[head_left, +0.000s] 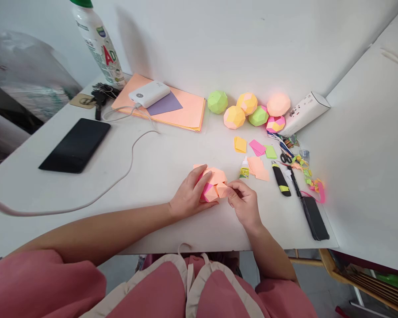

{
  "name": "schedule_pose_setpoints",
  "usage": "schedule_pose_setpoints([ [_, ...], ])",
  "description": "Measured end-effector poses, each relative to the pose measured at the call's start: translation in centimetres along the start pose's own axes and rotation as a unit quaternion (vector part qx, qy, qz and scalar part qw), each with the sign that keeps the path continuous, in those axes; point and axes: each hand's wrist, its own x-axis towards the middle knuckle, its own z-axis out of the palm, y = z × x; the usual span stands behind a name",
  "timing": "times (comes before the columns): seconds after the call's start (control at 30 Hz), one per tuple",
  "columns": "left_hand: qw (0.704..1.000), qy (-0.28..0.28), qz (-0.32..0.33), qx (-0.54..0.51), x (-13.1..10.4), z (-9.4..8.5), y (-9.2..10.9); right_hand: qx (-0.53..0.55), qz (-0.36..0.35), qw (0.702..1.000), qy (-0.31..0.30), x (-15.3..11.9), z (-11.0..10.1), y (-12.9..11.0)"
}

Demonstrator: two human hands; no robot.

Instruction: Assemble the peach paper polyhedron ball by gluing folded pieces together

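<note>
A faceted paper ball (pixel 215 176), peach with a pink patch, is held low over the white table near its front edge. My left hand (pixel 191 193) wraps round its left side, fingers over the top and thumb side below. At the right side of the ball, my right hand (pixel 243 201) pinches the edge of a peach flap between thumb and forefinger. Just beyond my right hand stands a small glue bottle (pixel 244 168) with a yellow-green label. Beside it lie peach paper pieces (pixel 258 168). Yellow (pixel 240 144), pink (pixel 258 148) and green paper pieces (pixel 271 151) lie farther back.
Several finished paper balls (pixel 247 104) sit by the wall. A cutter (pixel 281 179), scissors (pixel 285 157) and a black case (pixel 314 217) lie right. Left are a black tablet (pixel 75 145), a white cable (pixel 132 154), a power bank (pixel 150 93) on peach sheets (pixel 189 110), and a tall bottle (pixel 101 46).
</note>
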Motion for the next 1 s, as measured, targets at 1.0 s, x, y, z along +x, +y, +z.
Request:
schedule_pose_setpoints([
  [1.0, 1.0, -0.017, -0.016, -0.02, 0.1, 0.1, -0.3, 0.392, 0.079, 0.898, -0.182, 1.1, -0.8, -0.5],
])
